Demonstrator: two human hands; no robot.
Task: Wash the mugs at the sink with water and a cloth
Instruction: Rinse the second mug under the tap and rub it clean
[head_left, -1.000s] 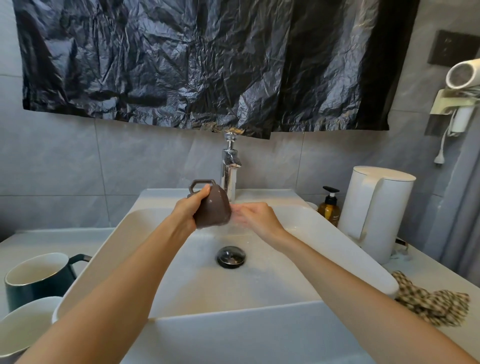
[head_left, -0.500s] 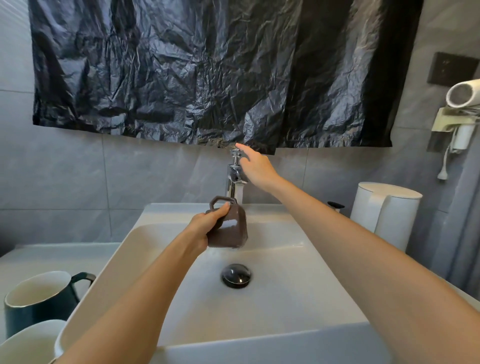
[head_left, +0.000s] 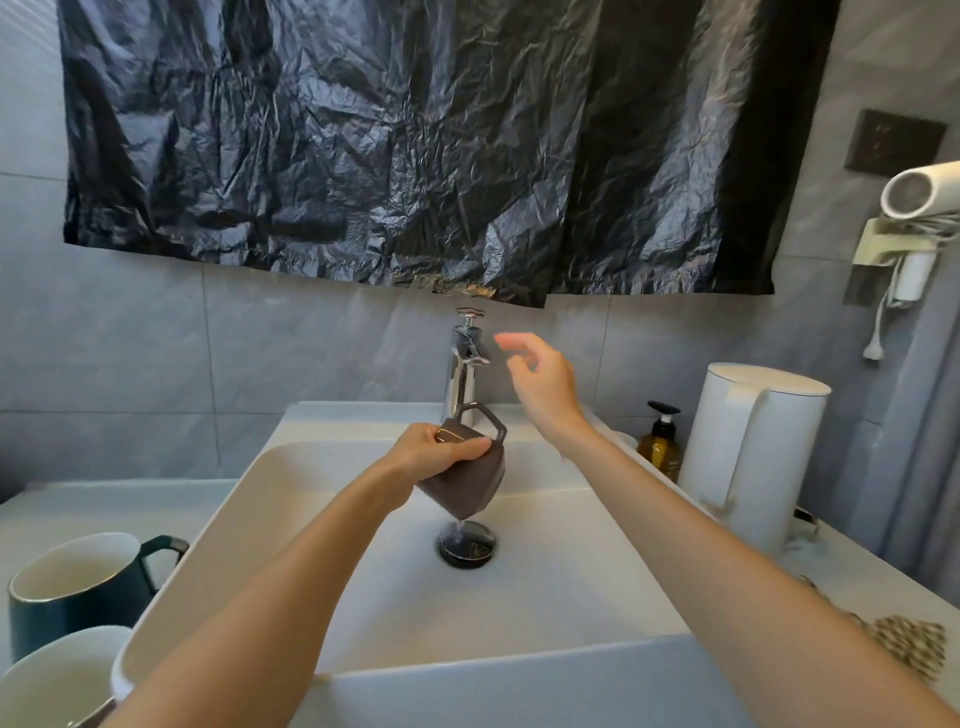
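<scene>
My left hand (head_left: 434, 451) grips a small brown mug (head_left: 467, 478) by its base and holds it tipped mouth-down over the white sink (head_left: 363, 582). A thin trickle of water falls from the mug onto the drain plug (head_left: 466, 543). My right hand (head_left: 540, 382) hovers in the air just right of the chrome tap (head_left: 466, 364), fingers loosely spread and holding nothing. A dark green mug (head_left: 78, 587) and a white mug (head_left: 57, 675) stand on the counter to the left of the sink. A checked cloth (head_left: 906, 642) lies on the counter at the right.
A white kettle (head_left: 748, 447) and an amber pump bottle (head_left: 661, 441) stand to the right of the sink. Black plastic sheeting (head_left: 415, 140) hangs on the wall above the tap. A hair dryer (head_left: 919, 192) sits in a wall holder at upper right.
My right hand has come off the tap handle and drawn back to the right. My left hand has tipped the brown mug further over, and water drains from it.
</scene>
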